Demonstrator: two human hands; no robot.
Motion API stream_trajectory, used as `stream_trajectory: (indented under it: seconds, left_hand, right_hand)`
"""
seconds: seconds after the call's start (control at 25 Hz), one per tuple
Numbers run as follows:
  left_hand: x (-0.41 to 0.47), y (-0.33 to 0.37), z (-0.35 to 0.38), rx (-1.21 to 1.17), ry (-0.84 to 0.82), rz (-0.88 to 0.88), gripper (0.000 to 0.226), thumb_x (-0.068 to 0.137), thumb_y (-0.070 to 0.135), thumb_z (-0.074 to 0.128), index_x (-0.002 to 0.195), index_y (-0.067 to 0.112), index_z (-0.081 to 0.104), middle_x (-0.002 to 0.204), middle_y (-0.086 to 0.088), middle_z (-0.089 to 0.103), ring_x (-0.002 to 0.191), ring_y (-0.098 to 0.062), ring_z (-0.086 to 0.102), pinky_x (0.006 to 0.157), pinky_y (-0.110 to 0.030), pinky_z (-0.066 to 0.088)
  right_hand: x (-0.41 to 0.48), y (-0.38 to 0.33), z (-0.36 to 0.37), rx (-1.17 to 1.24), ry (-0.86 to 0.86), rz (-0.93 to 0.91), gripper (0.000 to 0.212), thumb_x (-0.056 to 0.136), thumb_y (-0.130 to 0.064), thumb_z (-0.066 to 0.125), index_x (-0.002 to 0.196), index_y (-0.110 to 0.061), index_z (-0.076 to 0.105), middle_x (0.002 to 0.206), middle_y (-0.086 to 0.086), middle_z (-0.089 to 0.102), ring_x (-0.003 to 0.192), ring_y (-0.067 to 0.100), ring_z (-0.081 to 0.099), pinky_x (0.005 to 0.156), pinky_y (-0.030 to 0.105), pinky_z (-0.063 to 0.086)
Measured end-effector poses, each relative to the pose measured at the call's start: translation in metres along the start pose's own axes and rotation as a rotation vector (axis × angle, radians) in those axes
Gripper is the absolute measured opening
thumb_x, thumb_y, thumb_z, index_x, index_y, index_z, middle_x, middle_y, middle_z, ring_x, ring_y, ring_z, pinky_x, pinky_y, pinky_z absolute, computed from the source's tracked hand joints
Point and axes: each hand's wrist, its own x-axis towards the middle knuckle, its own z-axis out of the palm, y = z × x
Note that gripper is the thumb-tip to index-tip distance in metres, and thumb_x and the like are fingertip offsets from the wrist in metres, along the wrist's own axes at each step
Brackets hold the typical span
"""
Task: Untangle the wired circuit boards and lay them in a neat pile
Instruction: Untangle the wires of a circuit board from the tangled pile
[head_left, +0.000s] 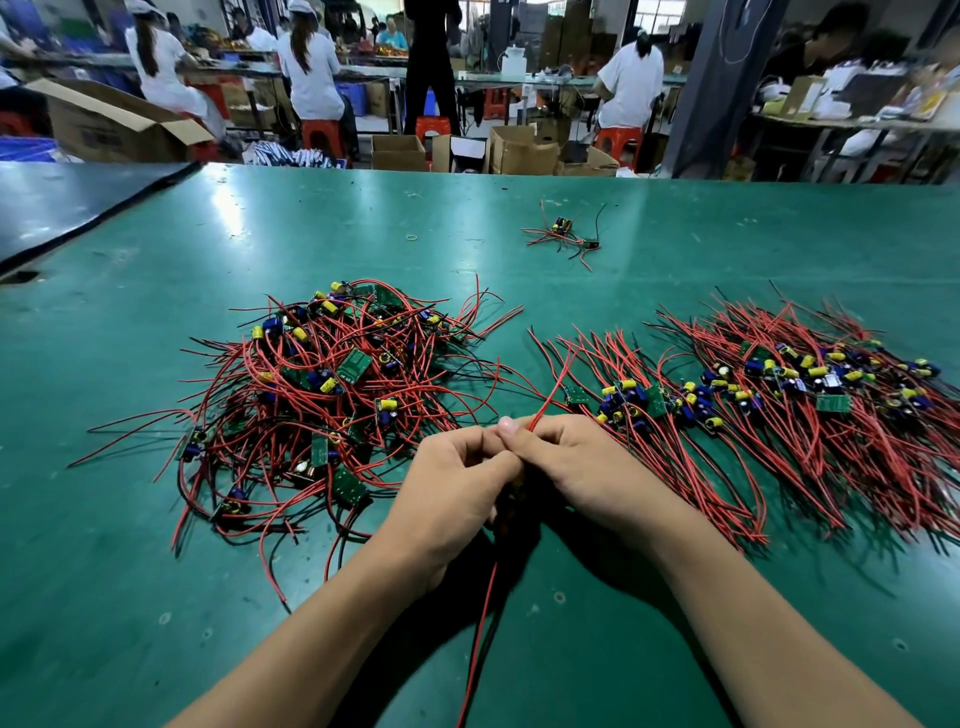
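Head view, hands: the left hand (457, 483) and the right hand (576, 467) are meeting at the near middle of the glossy green work table (156, 571), fingers curled and pressed together around thin red and black wires (548, 402).
Head view, held piece: one red wire is rising from the right hand's pinch toward the far right, and more red and black leads are hanging from between the palms toward the camera; whether a board is sitting inside the grip cannot be told.
Head view, tangled heap: a knotted mound of small green circuit boards with yellow and blue capacitors (332, 384) is lying left of the hands, its wires looping in every direction.
Head view, sorted pile: a combed row of the same wired boards (769, 384) is stretching right of the hands, wires running roughly parallel.
Head view, stray cluster: a small bunch of wired boards (563, 236) is sitting apart, farther back.
Head view, background: workers in white coats (311, 67) are sitting at distant benches beside open brown cardboard boxes (519, 150).
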Motion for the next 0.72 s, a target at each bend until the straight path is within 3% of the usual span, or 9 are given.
stream_trajectory:
  seconds: [0.12, 0.24, 0.32, 0.4, 0.48, 0.56, 0.64, 0.72]
  left_hand:
    - [-0.001, 0.002, 0.000, 0.065, -0.027, -0.017, 0.025, 0.087, -0.003, 0.059, 0.064, 0.007, 0.054, 0.058, -0.012, 0.046, 0.043, -0.017, 0.039, 0.042, -0.021, 0.031]
    - [0.001, 0.002, -0.001, 0.099, -0.039, -0.026, 0.022, 0.086, -0.002, 0.061, 0.067, 0.006, 0.057, 0.060, -0.014, 0.048, 0.041, -0.015, 0.039, 0.043, -0.023, 0.031]
    - [0.002, 0.002, -0.002, 0.121, -0.055, -0.032, 0.019, 0.085, -0.001, 0.063, 0.068, 0.006, 0.059, 0.057, -0.010, 0.051, 0.042, -0.016, 0.040, 0.044, -0.024, 0.032]
    - [0.001, 0.002, -0.002, 0.143, -0.094, -0.040, 0.016, 0.085, 0.002, 0.065, 0.070, 0.007, 0.062, 0.057, -0.007, 0.054, 0.045, -0.017, 0.042, 0.046, -0.025, 0.033]
    - [0.001, 0.003, -0.003, 0.134, -0.119, -0.053, 0.015, 0.086, 0.003, 0.066, 0.072, 0.007, 0.063, 0.060, -0.008, 0.054, 0.049, -0.018, 0.044, 0.047, -0.025, 0.034]
    - [0.002, 0.004, -0.005, 0.096, -0.120, -0.069, 0.014, 0.086, 0.003, 0.065, 0.072, 0.007, 0.064, 0.061, -0.006, 0.054, 0.049, -0.017, 0.047, 0.047, -0.024, 0.038]
    - [0.001, 0.004, -0.005, 0.068, -0.116, -0.086, 0.012, 0.086, 0.003, 0.064, 0.074, 0.007, 0.066, 0.063, -0.007, 0.056, 0.050, -0.017, 0.050, 0.049, -0.026, 0.039]
    - [0.001, 0.003, -0.004, 0.056, -0.086, -0.091, 0.010, 0.086, 0.005, 0.066, 0.077, 0.005, 0.070, 0.067, -0.011, 0.059, 0.056, -0.020, 0.051, 0.054, -0.030, 0.040]
  right_hand:
    - [0.000, -0.001, -0.007, -0.143, -0.016, 0.010, 0.044, 0.104, -0.029, 0.052, 0.068, -0.008, 0.066, 0.073, -0.002, 0.060, 0.065, 0.009, 0.050, 0.061, 0.023, 0.039]
    - [0.006, 0.003, -0.011, -0.248, 0.055, 0.014, 0.038, 0.105, -0.029, 0.052, 0.092, -0.001, 0.074, 0.093, 0.006, 0.074, 0.083, 0.019, 0.062, 0.079, 0.037, 0.049]
    - [0.008, 0.004, -0.013, -0.346, 0.168, -0.001, 0.031, 0.103, -0.031, 0.054, 0.100, -0.013, 0.078, 0.101, -0.001, 0.075, 0.099, 0.014, 0.067, 0.091, 0.027, 0.048]
    - [0.009, 0.003, -0.019, -0.398, 0.285, -0.031, 0.027, 0.102, -0.033, 0.056, 0.097, -0.019, 0.079, 0.101, -0.006, 0.074, 0.099, 0.007, 0.065, 0.085, 0.013, 0.043]
    - [0.009, 0.006, -0.022, -0.395, 0.352, -0.085, 0.027, 0.100, -0.035, 0.058, 0.092, -0.020, 0.079, 0.096, -0.010, 0.072, 0.092, 0.002, 0.063, 0.078, 0.007, 0.040]
    - [0.010, 0.009, -0.022, -0.387, 0.389, -0.122, 0.030, 0.098, -0.039, 0.060, 0.087, -0.020, 0.080, 0.080, -0.017, 0.070, 0.078, -0.005, 0.062, 0.072, 0.007, 0.039]
    - [0.010, 0.011, -0.019, -0.302, 0.389, -0.078, 0.036, 0.098, -0.043, 0.059, 0.082, -0.018, 0.079, 0.053, -0.018, 0.057, 0.052, -0.002, 0.052, 0.054, 0.009, 0.036]
    - [0.010, 0.010, -0.015, -0.019, 0.331, 0.026, 0.042, 0.098, -0.045, 0.058, 0.077, -0.015, 0.077, 0.045, -0.012, 0.040, 0.038, 0.003, 0.035, 0.041, 0.014, 0.030]
